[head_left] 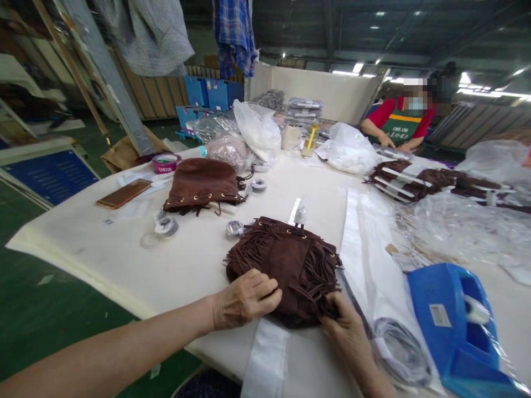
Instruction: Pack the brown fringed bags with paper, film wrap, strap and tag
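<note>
A dark brown fringed drawstring bag (286,262) lies on the table in front of me, with gold eyelets along its top edge. My left hand (249,298) is closed, fingers curled, against the lower left front of this bag; what its fingertips hold, if anything, is hidden. At the lower right corner, my right hand (344,323) grips the bag's edge and fringe between thumb and fingers. A strip of white material (265,356) runs out from under the bag towards me. Behind it, a lighter brown drawstring bag (203,182) lies flat.
A blue tape dispenser (440,315) and a coiled grey strap (400,351) stand at right. Tape rolls (166,225), a phone (124,193) and a pink tape roll (165,162) are at left. Plastic bags (350,148) lie farther back. A co-worker (400,121) works across the table.
</note>
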`<control>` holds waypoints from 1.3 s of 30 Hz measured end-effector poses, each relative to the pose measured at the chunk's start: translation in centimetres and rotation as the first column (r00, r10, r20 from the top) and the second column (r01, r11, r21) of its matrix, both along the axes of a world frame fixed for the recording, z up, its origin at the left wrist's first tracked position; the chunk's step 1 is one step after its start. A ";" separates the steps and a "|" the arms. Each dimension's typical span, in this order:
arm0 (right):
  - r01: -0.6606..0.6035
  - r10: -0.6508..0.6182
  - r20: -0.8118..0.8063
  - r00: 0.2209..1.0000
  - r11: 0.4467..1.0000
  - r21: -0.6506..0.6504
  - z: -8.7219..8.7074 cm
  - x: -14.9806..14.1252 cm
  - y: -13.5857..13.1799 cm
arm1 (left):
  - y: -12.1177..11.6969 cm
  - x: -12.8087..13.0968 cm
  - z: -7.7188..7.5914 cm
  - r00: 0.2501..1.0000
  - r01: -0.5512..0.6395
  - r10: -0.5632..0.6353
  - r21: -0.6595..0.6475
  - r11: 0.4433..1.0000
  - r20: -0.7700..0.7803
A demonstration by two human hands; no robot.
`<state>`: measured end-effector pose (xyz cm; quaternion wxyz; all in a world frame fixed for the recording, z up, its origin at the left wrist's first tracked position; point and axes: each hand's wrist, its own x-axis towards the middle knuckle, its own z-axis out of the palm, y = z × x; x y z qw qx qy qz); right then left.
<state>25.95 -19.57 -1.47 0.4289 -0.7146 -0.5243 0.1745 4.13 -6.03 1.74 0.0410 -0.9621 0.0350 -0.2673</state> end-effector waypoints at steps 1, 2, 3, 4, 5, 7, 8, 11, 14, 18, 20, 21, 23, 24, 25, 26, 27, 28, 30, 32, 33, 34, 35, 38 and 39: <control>0.002 -0.002 -0.028 1.000 1.000 -0.010 0.1 0.1 0.0 | -0.1 -0.3 -0.2 1.000 0.002 -0.002 0.003 1.000 -0.014; 0.007 -0.007 -0.033 0.999 1.000 -0.010 0.1 0.0 -0.1 | -0.2 -0.6 -0.4 1.000 -0.002 0.002 0.010 1.000 -0.025; 0.022 -0.022 0.000 1.000 1.000 0.010 0.2 -0.1 -0.2 | -0.3 -0.9 -0.7 0.999 -0.012 0.013 0.023 1.000 -0.039; 0.049 -0.053 0.069 0.996 0.998 0.048 0.2 -0.4 -0.5 | -0.4 -1.1 -0.9 0.998 -0.025 0.027 0.038 0.999 -0.049; 0.084 -0.101 0.167 0.981 0.991 0.106 0.1 -0.7 -0.9 | -0.4 -1.2 -1.0 0.998 -0.037 0.040 0.056 0.998 -0.057; 0.143 -0.234 0.387 0.892 0.958 0.250 0.0 -1.7 -1.9 | -0.2 -1.3 -1.1 0.997 -0.028 0.034 0.082 0.996 -0.064; 0.149 -0.290 0.476 0.830 0.938 0.313 0.0 -2.3 -2.5 | -0.1 -1.1 -1.0 0.998 -0.013 0.019 0.083 0.996 -0.064; -0.027 -0.186 0.641 0.745 0.951 0.308 -0.5 -4.0 -3.8 | 0.7 -0.2 -0.4 0.997 0.003 -0.002 0.009 1.000 -0.079; -0.194 -0.027 0.686 0.727 0.951 0.243 -1.1 -5.0 -3.4 | 1.7 1.0 0.4 0.995 -0.063 0.051 -0.155 0.986 -0.080; -0.194 -0.048 0.751 0.659 0.954 0.230 -1.2 -5.3 -0.6 | 2.8 2.3 0.9 0.992 -0.117 0.097 -0.299 0.947 -0.081; -0.240 -0.014 0.783 0.622 0.948 0.208 -0.8 -5.0 0.7 | 3.0 2.4 0.8 0.991 -0.128 0.113 -0.320 0.939 -0.067; -0.279 0.010 0.793 0.609 0.939 0.202 -0.5 -4.8 1.1 | 2.9 2.3 0.7 0.992 -0.129 0.120 -0.318 0.939 -0.047; -0.364 0.068 0.793 0.606 0.910 0.200 0.3 -4.2 1.7 | 2.7 1.8 0.4 0.995 -0.100 0.103 -0.274 0.956 -0.004; -0.394 0.090 0.783 0.616 0.896 0.206 0.6 -3.9 1.8 | 2.6 1.4 0.3 0.997 -0.066 0.070 -0.232 0.970 0.011; -0.403 0.103 0.766 0.634 0.890 0.214 0.9 -3.6 1.9 | 2.4 1.0 0.1 0.999 -0.024 0.028 -0.183 0.983 0.019; -0.396 0.112 0.747 0.655 0.893 0.214 1.2 -3.3 2.0 | 2.3 0.5 -0.1 1.000 0.014 -0.012 -0.133 0.991 0.018; -0.374 0.114 0.726 0.678 0.904 0.208 1.3 -3.0 2.1 | 2.2 0.1 -0.3 0.999 0.040 -0.038 -0.085 0.996 0.019; -0.346 0.115 0.704 0.701 0.918 0.195 1.4 -2.9 2.1 | 2.1 -0.2 -0.5 0.999 0.044 -0.042 -0.041 0.998 0.029; -0.290 0.121 0.653 0.748 0.944 0.157 1.5 -2.7 2.2 | 2.0 -0.5 -0.9 0.996 -0.008 0.005 0.030 1.000 0.084; -0.233 0.122 0.585 0.802 0.965 0.119 1.5 -2.9 2.2 | 2.0 -0.3 -1.1 0.986 -0.066 0.050 0.094 0.993 0.159; -0.199 0.111 0.548 0.829 0.975 0.103 1.5 -3.0 2.2 | 2.0 -0.2 -1.1 0.980 -0.082 0.058 0.121 0.989 0.191; -0.169 0.096 0.522 0.848 0.981 0.094 1.7 -3.2 2.2 | 2.1 0.0 -0.9 0.976 -0.090 0.059 0.144 0.986 0.209; -0.145 0.071 0.514 0.855 0.984 0.105 1.8 -3.4 2.2 | 2.1 0.2 -0.8 0.975 -0.093 0.057 0.162 0.982 0.215; -0.184 0.010 0.612 0.791 0.958 0.222 2.3 -4.2 2.3 | 2.2 0.7 -0.1 0.977 -0.093 0.058 0.168 0.981 0.204; -0.232 0.002 0.666 0.746 0.938 0.257 2.4 -4.4 2.4 | 2.2 0.8 0.0 0.978 -0.086 0.053 0.163 0.983 0.202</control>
